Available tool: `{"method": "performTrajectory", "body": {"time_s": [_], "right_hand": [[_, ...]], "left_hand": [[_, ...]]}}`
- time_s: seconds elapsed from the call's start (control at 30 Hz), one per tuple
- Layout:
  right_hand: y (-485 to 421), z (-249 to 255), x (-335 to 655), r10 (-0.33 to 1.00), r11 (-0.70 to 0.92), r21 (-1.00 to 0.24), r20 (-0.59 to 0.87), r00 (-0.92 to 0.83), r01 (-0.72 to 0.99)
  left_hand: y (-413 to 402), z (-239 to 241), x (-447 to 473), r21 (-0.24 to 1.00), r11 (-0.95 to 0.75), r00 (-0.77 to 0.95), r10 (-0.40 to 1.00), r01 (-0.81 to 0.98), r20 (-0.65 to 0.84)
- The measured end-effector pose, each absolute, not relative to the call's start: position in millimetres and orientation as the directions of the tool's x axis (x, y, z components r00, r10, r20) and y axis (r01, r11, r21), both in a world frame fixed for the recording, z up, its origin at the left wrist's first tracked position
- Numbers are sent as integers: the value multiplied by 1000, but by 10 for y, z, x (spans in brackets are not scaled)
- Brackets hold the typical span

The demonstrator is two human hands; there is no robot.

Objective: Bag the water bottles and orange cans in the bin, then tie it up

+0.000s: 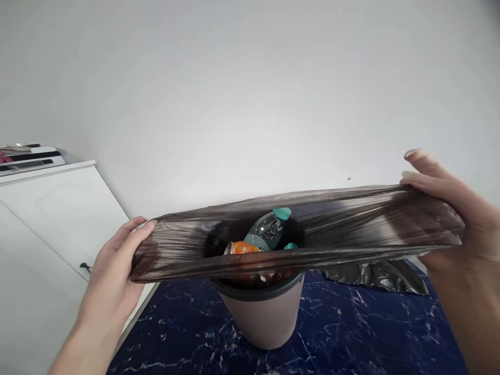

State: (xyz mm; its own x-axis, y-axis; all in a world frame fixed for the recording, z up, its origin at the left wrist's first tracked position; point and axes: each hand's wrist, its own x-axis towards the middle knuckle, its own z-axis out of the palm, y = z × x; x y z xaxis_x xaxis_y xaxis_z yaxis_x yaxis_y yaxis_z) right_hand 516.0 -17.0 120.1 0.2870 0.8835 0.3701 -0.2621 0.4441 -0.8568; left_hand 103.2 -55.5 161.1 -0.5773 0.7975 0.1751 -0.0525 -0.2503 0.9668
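Note:
My left hand (113, 271) and my right hand (449, 208) pull the mouth of a thin dark plastic bag (351, 224) wide apart, each gripping one end. The stretched bag hangs just above a round beige bin (265, 317) with a dark rim. Through the bag's opening I see a clear plastic bottle (265, 232) with a teal cap and an orange can (242, 248) lying in the bin. The rest of the bin's contents is hidden by the bag.
The bin stands on a dark blue marbled floor (371, 333). A crumpled black bag (378, 274) lies on the floor behind at the right. A white cabinet (50, 219) with a handle stands at the left, against a plain white wall (250, 94).

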Motion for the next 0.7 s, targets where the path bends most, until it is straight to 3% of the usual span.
{"method": "performTrajectory", "body": {"time_s": [0.1, 0.23, 0.43, 0.57, 0.7], "right_hand": [[-211, 1195, 5203, 907, 400, -844, 308, 287, -358], [-183, 1102, 5253, 895, 446, -822, 418, 157, -355], [-87, 940, 5253, 841, 466, -647, 536, 75, -603], [-135, 916, 5326, 884, 362, -704, 468, -16, -611], [-172, 923, 5354, 888, 370, -725, 460, -9, -582]], "left_hand": [[-568, 1548, 990, 964, -264, -568, 799, -38, 196], [-608, 1409, 868, 968, -248, -493, 840, 24, 227], [-535, 1081, 515, 980, -98, -214, 968, 171, 134], [-440, 934, 362, 973, -13, -66, 997, 230, 29], [-406, 997, 459, 966, 1, -162, 986, 257, 42]]}}
